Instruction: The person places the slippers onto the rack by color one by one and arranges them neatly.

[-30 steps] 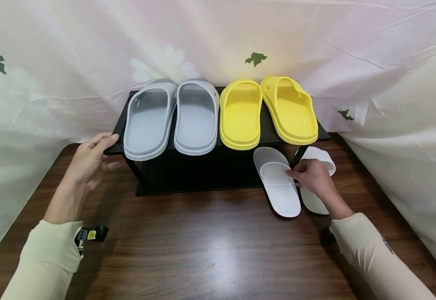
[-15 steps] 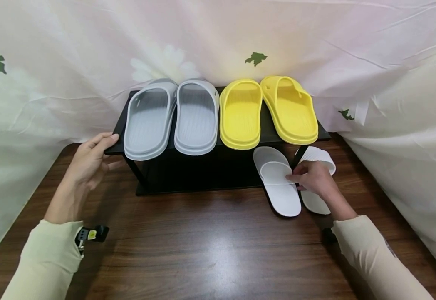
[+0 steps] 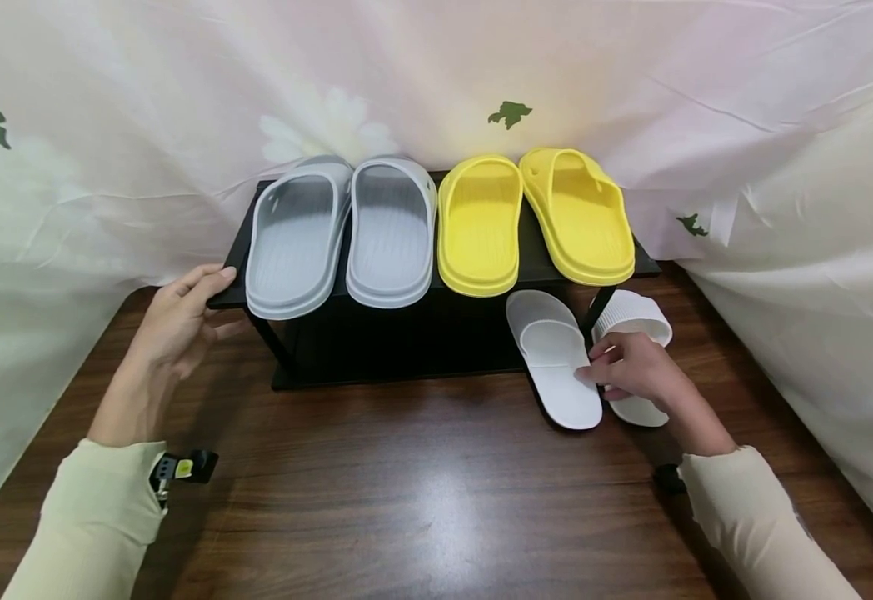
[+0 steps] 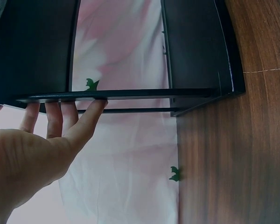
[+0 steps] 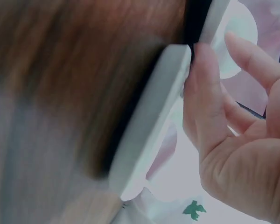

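Observation:
In the head view my left hand (image 3: 182,321) holds the front left corner of a black two-tier shoe rack (image 3: 236,287), its thumb on the top board. The left wrist view shows several fingertips (image 4: 102,101) against the rack's black side bar (image 4: 144,94). My right hand (image 3: 631,367) is at the inner side of a pair of white slippers, thumb over the left slipper (image 3: 567,400) and some fingers in the gap beside the right slipper (image 3: 635,315). In the right wrist view its thumb (image 5: 252,56) stands apart from the fingers.
Grey clogs (image 3: 294,242) and yellow clogs (image 3: 479,233) stand on the top board. The left white slipper reaches under it, near the rack's front right leg (image 3: 597,307). Brown wooden floor (image 3: 376,483) lies in front; a pale floral cloth (image 3: 436,75) hangs behind.
My right hand has slid back towards me along the white slippers, which stay in place. My left hand keeps its hold on the rack. The view has shifted very slightly.

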The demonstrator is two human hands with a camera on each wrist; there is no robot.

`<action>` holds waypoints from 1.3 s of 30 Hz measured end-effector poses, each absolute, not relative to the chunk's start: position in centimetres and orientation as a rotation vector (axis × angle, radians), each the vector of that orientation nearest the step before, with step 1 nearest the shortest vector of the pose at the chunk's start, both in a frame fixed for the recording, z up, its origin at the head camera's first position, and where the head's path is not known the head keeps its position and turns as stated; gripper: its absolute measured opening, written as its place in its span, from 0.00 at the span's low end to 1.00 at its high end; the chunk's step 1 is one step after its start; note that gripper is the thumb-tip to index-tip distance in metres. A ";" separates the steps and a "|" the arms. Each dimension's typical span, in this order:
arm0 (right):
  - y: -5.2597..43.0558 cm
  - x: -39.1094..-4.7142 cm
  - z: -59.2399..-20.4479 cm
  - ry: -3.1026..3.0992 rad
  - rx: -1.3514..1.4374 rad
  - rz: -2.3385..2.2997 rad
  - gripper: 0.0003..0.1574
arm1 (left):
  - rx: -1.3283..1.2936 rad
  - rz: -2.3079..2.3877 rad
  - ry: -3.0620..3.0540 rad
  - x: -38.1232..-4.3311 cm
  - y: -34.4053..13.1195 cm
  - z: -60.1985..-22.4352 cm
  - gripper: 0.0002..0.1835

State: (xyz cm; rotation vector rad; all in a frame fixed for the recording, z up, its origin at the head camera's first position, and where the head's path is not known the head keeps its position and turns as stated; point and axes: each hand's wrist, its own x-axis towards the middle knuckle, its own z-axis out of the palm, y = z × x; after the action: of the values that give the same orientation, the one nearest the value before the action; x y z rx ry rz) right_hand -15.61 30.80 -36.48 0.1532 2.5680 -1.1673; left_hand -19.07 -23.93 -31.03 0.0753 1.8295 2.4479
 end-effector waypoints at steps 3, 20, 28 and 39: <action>30.8 -15.4 -36.4 2.524 0.144 -1.158 0.29 | 0.071 2.442 1.838 -19.1 -24.0 -31.1 0.07; 31.1 -14.8 -36.4 2.470 0.093 -1.079 0.20 | 0.076 2.438 1.836 -19.1 -23.9 -31.1 0.07; 31.3 -14.8 -36.9 2.464 0.060 -1.201 0.20 | 0.074 2.439 1.837 -19.2 -24.0 -31.1 0.07; 31.1 -15.5 -36.9 2.601 0.095 -1.150 0.21 | 0.057 2.432 1.846 -19.1 -24.1 -31.0 0.08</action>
State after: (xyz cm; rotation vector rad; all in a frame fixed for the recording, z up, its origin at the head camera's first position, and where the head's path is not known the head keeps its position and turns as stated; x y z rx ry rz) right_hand -15.49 31.13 -36.89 0.0946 2.6006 -1.1497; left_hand -19.12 -24.06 -31.02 0.0571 1.8456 2.4317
